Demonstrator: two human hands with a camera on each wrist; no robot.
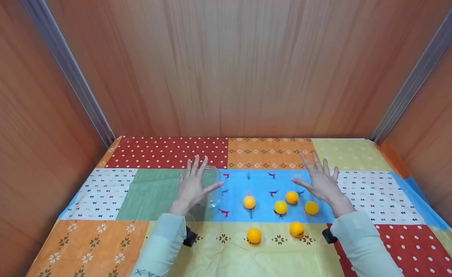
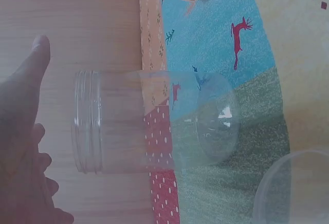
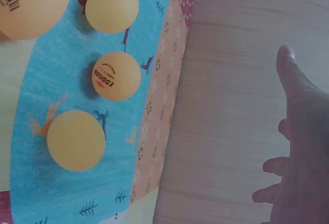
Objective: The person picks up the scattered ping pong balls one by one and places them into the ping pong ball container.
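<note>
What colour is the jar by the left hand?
The jar is clear, so the cloth shows through it. The left wrist view shows it best.

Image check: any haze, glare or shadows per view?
Head: transparent cylindrical plastic jar nearly vanishes against the multicoloured patchwork cloth; left wrist: hazy, washed-out colours, white glints on the jar's base; right wrist: also hazy, soft shadow left of the round orange ball lettered EDDISON.

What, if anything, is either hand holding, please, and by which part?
Nothing is held; the left hand and right hand are both empty, with fingers spread.
</note>
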